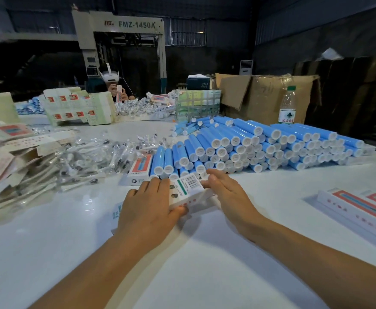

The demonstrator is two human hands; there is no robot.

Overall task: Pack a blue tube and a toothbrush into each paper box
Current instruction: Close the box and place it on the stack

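**Box between both hands, tubes stacked just beyond**

I am holding a paper box (pixel 190 192) on the white desk (pixel 204 275), just in front of the tubes (pixel 260 146). My left hand (pixel 148 210) is lying over its near-left part, fingers curled on top and thumb pinching the front edge; my right hand (pixel 229 197) is pressing straight fingers against its right side. I cannot tell whether anything is inside the box: its ends are covered by my hands. Its barcode face is turned up, and its long axis is running from near left to far right.

The tubes are lying in a pile, white caps pointing toward me, long axes running away. A closed box (pixel 138 169) is lying left of them. Wrapped toothbrushes (pixel 86 157) are heaped further left, too jumbled to count. Packed boxes (pixel 358 210) at right are cut off by the frame edge. Behind, an open carton (pixel 265 97) is hiding its contents, with a bottle (pixel 287 105) standing before it.
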